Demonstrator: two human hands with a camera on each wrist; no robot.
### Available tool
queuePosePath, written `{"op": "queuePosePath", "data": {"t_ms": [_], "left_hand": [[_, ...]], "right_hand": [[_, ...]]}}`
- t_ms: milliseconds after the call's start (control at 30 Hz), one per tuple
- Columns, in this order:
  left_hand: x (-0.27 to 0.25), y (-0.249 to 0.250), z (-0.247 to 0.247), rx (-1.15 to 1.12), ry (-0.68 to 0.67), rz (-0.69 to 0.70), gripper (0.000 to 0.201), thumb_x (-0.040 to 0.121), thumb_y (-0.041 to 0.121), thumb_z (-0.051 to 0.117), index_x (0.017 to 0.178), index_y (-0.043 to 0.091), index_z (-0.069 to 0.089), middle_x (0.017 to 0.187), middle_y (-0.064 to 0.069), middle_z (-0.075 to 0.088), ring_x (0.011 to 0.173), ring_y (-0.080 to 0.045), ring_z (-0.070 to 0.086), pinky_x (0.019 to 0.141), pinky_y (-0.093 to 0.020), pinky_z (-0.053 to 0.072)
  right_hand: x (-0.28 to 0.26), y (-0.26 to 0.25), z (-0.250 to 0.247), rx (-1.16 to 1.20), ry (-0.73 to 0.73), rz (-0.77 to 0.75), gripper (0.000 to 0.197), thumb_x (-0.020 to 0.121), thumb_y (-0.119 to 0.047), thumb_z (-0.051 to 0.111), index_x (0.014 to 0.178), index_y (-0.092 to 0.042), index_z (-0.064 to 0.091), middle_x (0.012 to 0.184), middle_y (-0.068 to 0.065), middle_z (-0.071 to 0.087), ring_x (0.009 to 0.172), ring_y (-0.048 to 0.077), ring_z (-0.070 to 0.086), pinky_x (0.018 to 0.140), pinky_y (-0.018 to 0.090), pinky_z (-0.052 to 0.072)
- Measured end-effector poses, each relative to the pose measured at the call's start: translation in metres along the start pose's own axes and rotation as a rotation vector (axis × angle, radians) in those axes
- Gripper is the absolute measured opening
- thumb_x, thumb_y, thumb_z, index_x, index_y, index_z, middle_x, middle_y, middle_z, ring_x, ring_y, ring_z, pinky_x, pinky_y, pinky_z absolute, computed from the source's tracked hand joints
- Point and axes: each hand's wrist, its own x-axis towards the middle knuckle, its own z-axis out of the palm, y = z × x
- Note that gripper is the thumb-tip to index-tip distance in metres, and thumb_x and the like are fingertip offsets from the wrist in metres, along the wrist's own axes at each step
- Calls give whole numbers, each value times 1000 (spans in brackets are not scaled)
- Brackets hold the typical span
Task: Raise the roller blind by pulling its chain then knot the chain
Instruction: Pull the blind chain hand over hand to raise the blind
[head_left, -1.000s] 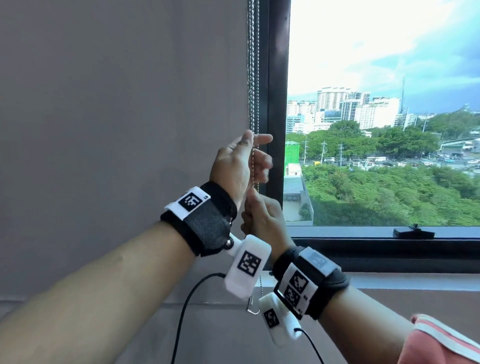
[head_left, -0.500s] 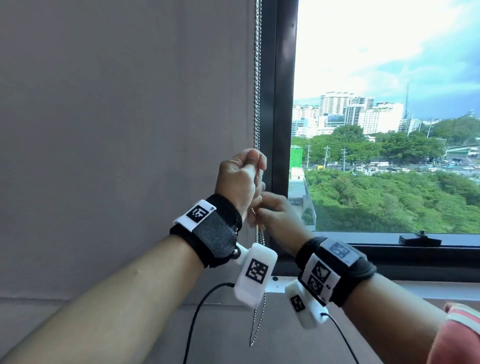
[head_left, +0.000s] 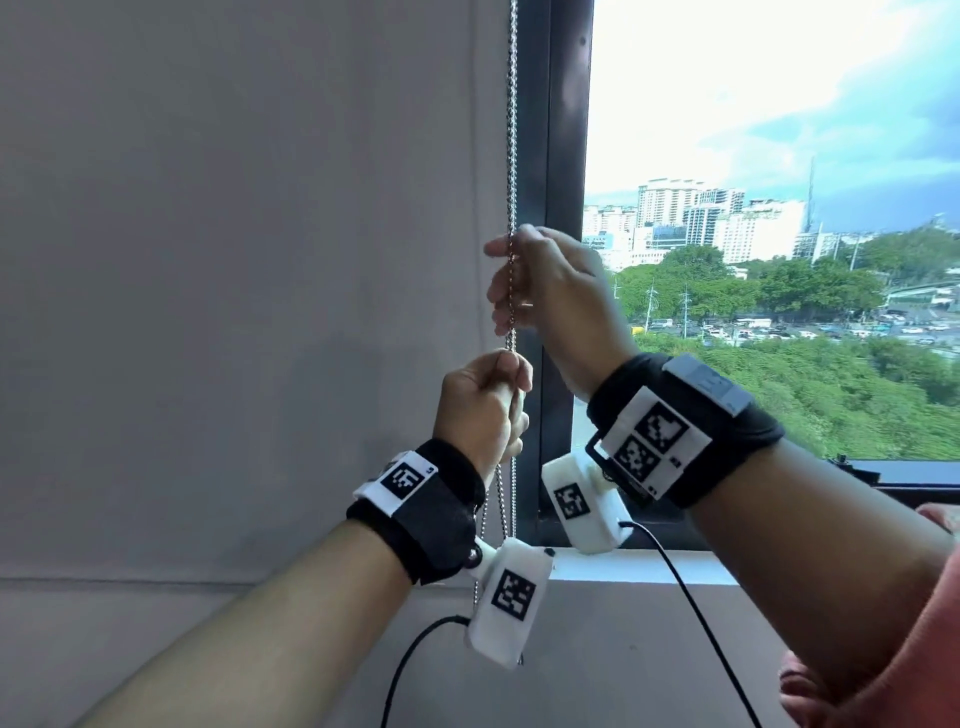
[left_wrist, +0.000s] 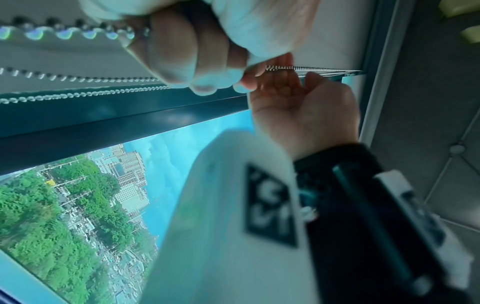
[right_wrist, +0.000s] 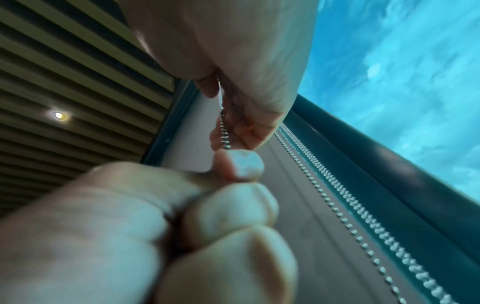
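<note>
Nearest, at about 6 o'clock in the head view, the left hand (head_left: 480, 410) is a closed fist around the silver metal bead chain (head_left: 512, 156), whose slack strands hang below the fist past the black wristband with its white tagged camera block (head_left: 509, 603). Just above, toward 12 o'clock, the right hand (head_left: 550, 291) has its fingers curled round the same chain, which runs straight up beside the dark window frame (head_left: 563, 130). Behind both, filling the 9 o'clock side, hangs the plain grey fabric roller blind (head_left: 234, 260); its bottom edge looks level with the white sill (head_left: 649, 566), so I judge the raising hardly begun. Farthest, at 3 o'clock, trees and city towers show through the glass.

Risks, as I judge them: hauling the wrong strand would lower the blind; beads could slip through a loose grip during the hand-over-hand change; a sideways tug might jam the chain.
</note>
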Motion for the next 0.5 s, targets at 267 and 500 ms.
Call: {"op": "queuePosePath", "data": {"t_ms": [267,500], "left_hand": [[-5,-3,8,-77,-31,14,37,100,9,34,63,9,41,37,6,26,29,-4,14,34,-11,13],[-17,-15,4,-7,-59,-33,36,99,9,34,65,6,41,37,5,25,28,-3,15,34,-12,15]], "right_hand": [[-5,0,14,204,26,170,47,102,-39,36,58,-23,32,47,-5,23,32,9,17,40,12,18],[-21,13,9,207,-3,205,47,102,-39,35,59,-22,30,44,-6,22,32,9,15,41,12,16]]}}
